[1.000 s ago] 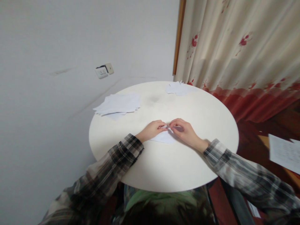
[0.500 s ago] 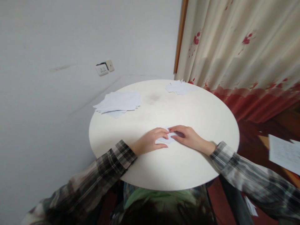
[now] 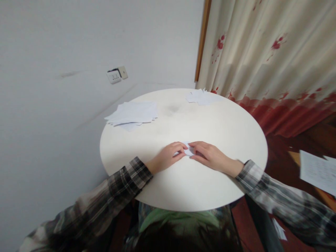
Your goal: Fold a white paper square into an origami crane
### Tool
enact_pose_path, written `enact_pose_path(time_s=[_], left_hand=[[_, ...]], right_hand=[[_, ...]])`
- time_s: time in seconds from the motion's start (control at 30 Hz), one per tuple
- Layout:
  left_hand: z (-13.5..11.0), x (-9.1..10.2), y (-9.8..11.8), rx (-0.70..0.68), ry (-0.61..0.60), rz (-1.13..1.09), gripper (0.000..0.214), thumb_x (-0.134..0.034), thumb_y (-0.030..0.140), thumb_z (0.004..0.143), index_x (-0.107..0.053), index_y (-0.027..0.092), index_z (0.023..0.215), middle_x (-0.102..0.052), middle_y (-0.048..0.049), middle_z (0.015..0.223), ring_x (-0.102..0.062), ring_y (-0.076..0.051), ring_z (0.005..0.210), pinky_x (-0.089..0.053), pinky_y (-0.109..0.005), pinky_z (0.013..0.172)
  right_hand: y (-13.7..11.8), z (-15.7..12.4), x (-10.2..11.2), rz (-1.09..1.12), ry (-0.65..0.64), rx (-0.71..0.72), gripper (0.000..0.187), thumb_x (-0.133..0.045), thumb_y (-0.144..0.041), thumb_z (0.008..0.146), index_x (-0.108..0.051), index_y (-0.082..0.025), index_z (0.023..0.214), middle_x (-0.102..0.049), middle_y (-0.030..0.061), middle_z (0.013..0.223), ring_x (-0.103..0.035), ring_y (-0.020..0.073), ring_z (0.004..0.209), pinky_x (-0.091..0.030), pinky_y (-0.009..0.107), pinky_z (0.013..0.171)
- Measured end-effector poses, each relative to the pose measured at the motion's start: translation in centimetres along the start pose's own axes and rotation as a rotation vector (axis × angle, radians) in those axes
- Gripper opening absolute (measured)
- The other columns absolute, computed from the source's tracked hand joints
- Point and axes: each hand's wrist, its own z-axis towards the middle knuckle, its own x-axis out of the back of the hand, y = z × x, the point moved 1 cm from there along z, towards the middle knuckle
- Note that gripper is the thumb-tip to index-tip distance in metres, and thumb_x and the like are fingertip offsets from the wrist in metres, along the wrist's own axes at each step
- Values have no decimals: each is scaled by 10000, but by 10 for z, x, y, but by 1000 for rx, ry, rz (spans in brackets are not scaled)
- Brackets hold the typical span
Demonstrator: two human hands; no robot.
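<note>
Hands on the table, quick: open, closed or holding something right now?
Left hand: curled at the left side of the white paper; gripping or pressing, can't tell.
Right hand: curled at its right side; gripping or pressing, can't tell.

The left hand and right hand hold a small white paper on the round table.

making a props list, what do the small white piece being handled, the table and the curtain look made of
Small white piece: probably matt paper; it looks thin and flat.
Table: smooth, pale top, perhaps laminate or painted board; no grain shows.
Curtain: likely cloth, fibre unclear, since it hangs in soft folds; red printed pattern.
</note>
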Motion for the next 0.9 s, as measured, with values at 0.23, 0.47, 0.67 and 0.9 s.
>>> enact_pose_path(time_s=[0.23, 0.47, 0.67, 0.9], left_hand=[[2, -3, 0, 45, 56, -2, 109, -475, 137, 818, -497, 168, 715, -534, -75, 1024, -504, -169, 1003, -399, -321, 892], [3, -7, -6, 129, 92, 25, 112, -495, 171, 805, -496, 168, 694, -524, -71, 1012, -515, -178, 953, -415, -329, 855], [3, -9, -6, 133, 121, 24, 103, -517, 168, 787, -484, 170, 690, -523, -67, 1001, -511, -179, 958, -415, -344, 867], [2, -9, -10, 108, 122, 21, 105, -527, 158, 778, -472, 172, 690, -519, -76, 1008, -509, -183, 959, -429, -351, 850]], right_hand=[[5, 3, -4, 88, 81, -72, 134, -460, -254, 871, -547, -185, 796, -607, 82, 1043, -542, 178, 974, -461, 362, 834], [2, 9, -5, 108, 99, -120, 168, -495, -218, 843, -525, -182, 682, -601, 71, 1012, -528, 169, 940, -440, 350, 840], [0, 12, -6, 93, 120, -121, 150, -506, -191, 820, -489, -186, 671, -595, 66, 980, -516, 170, 916, -427, 341, 830], [1, 14, -5, 92, 114, -139, 140, -532, -196, 804, -490, -187, 671, -583, 68, 978, -516, 179, 907, -424, 350, 819]])
